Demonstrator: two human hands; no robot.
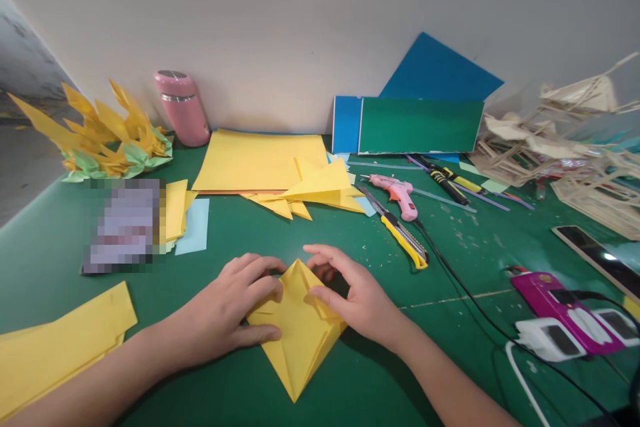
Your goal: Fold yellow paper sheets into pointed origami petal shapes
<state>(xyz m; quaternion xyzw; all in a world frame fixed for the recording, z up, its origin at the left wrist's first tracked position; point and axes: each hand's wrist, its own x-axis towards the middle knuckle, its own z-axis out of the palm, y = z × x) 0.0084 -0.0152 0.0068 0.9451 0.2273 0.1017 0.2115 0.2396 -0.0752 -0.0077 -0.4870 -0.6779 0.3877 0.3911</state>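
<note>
A folded sheet of yellow origami paper, kite-shaped with a point at top and bottom, lies on the green table in front of me. My left hand grips its left side, thumb and bent forefinger resting on the paper. At the upper right edge, my right hand pinches a flap with the thumb on top; its other fingers curl behind, partly hidden. Just beyond the hands is a group of finished yellow folded pieces, pointed and overlapping a stack of large yellow sheets.
To the right lie a yellow utility knife, a pink glue gun with a trailing cord, and a magenta power strip with plugs. Yellow paper, a pixelated flat object, a pink flask and an origami flower piece stand left.
</note>
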